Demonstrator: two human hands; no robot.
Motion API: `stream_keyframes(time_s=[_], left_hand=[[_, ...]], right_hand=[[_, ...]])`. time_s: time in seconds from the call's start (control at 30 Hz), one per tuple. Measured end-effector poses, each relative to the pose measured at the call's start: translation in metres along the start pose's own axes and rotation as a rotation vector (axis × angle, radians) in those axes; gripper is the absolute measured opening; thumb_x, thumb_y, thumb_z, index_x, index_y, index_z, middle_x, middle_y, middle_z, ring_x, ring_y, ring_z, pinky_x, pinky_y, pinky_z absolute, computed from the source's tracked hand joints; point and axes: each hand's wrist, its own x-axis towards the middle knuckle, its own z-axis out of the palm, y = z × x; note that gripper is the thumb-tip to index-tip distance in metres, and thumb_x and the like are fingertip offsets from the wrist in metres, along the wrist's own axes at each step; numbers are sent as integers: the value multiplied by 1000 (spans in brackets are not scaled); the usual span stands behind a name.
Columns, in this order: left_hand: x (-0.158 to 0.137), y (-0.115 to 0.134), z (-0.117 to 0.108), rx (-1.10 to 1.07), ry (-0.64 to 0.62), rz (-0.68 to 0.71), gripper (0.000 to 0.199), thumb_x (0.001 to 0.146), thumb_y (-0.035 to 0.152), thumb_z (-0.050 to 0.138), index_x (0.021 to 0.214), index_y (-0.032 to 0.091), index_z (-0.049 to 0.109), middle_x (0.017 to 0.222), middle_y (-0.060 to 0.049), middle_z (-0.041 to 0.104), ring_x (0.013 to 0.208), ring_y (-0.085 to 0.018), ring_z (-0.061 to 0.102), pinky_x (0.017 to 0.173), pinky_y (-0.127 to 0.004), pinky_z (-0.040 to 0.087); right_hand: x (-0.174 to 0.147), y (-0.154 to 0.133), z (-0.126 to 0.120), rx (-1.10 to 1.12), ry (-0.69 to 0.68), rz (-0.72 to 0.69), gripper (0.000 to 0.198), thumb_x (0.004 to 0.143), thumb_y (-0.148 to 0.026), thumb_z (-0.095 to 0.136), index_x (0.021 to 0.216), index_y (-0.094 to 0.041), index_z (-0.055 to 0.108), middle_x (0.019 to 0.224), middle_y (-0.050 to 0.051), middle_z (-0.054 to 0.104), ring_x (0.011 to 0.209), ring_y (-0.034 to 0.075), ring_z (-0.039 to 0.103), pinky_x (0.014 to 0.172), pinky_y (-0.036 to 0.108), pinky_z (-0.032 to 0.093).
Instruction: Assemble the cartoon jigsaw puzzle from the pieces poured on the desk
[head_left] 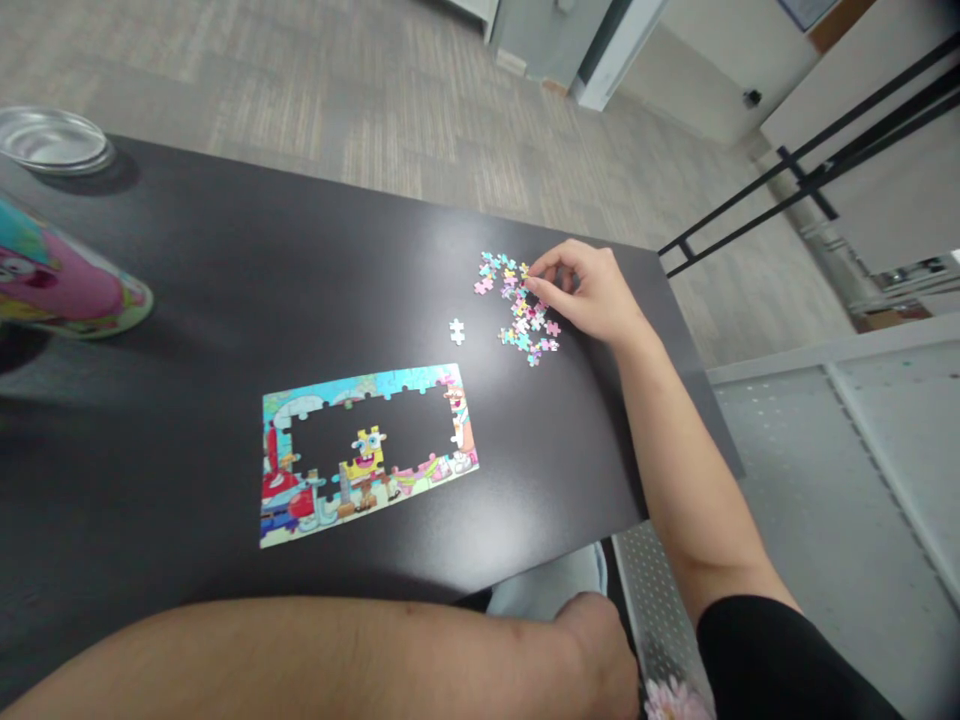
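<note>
At the far right of the table, my right hand reaches into a loose heap of jigsaw puzzle pieces. Its thumb and forefinger are pinched at a small puzzle piece on the heap's edge. A partly joined jigsaw puzzle lies nearer me, its border made up around a dark gap, with a yellow cartoon figure rising from the lower edge. One single pale piece lies between puzzle and heap. My left forearm crosses the bottom of the view; my left hand rests by my lap, its fingers hidden.
A cartoon-printed tin lies on its side at the table's left, partly out of view. Beyond it, a round metal lid sits near the far edge. The dark table ends just right of my right hand; black metal bars stand beyond.
</note>
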Motion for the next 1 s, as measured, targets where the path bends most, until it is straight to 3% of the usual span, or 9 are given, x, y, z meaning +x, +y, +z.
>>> stream_keyframes(time_s=[0.1,0.17,0.23,0.33,0.47,0.63,0.77,1.0], left_hand=[[1,-1,0,-88,-151,186,35,104,30,82,78,49,95,146,14,97,44,-11,46,49,-39,51],[1,-1,-2,-110,-142,169,36,107,24,77,90,47,99,152,15,96,44,-13,39,50,-42,56],[1,0,-3,-105,-96,140,37,106,18,75,93,44,99,137,15,99,41,-15,30,51,-44,60],[1,0,-5,-81,-86,130,40,105,18,77,79,43,94,114,13,100,38,-16,25,51,-44,61],[-2,1,-7,-45,-139,171,45,109,21,74,75,46,91,115,16,99,39,-16,27,50,-43,61],[-7,1,-7,-43,-108,146,50,109,22,76,63,42,84,98,12,96,37,-14,32,51,-42,59],[-8,-3,-12,-100,-197,184,44,107,24,80,68,42,87,99,13,97,35,-14,29,48,-41,56],[-4,-2,-13,-64,-202,156,45,111,23,77,72,43,88,75,13,86,31,-16,23,52,-43,61]], right_hand=[[1,-7,3,-1,-39,-28,33,116,-65,91,114,-32,90,108,6,86,88,29,74,109,56,61],[1,-12,5,-2,-44,-44,39,114,-71,92,111,-32,91,110,6,85,91,30,76,113,58,60],[1,-17,7,3,-46,-59,42,113,-74,93,109,-32,91,111,6,86,91,29,75,117,60,59],[0,-21,8,17,-63,-72,39,115,-72,91,111,-33,92,113,5,86,88,27,74,119,61,59],[0,-13,2,31,28,-35,22,118,-54,84,117,-34,93,110,5,86,84,27,71,108,55,63],[0,10,-9,3,99,41,11,106,-39,90,114,-32,92,108,5,87,79,25,66,94,51,64],[-3,19,-16,74,35,51,16,101,-41,99,113,-32,94,112,6,89,79,24,67,89,49,64],[-6,22,-17,235,-88,115,32,95,-55,111,109,-33,92,115,6,90,86,25,72,80,45,61]])
